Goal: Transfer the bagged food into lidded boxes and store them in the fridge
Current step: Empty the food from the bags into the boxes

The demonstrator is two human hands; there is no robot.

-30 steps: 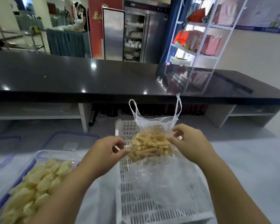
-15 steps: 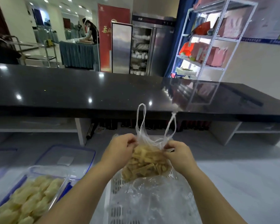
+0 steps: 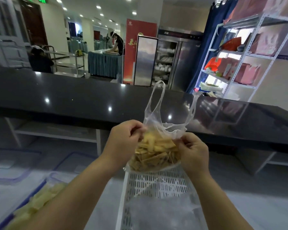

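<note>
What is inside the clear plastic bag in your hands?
Tan, flat food strips fill the lower part of the bag. The left hand and right hand pinching its sides cover the pile's edges; deeper layers are hidden.

One bag (image 3: 154, 155) here, one white crate (image 3: 158, 183), one filled box (image 3: 34, 193), two hands: left hand (image 3: 123, 140), right hand (image 3: 194, 151).
</note>
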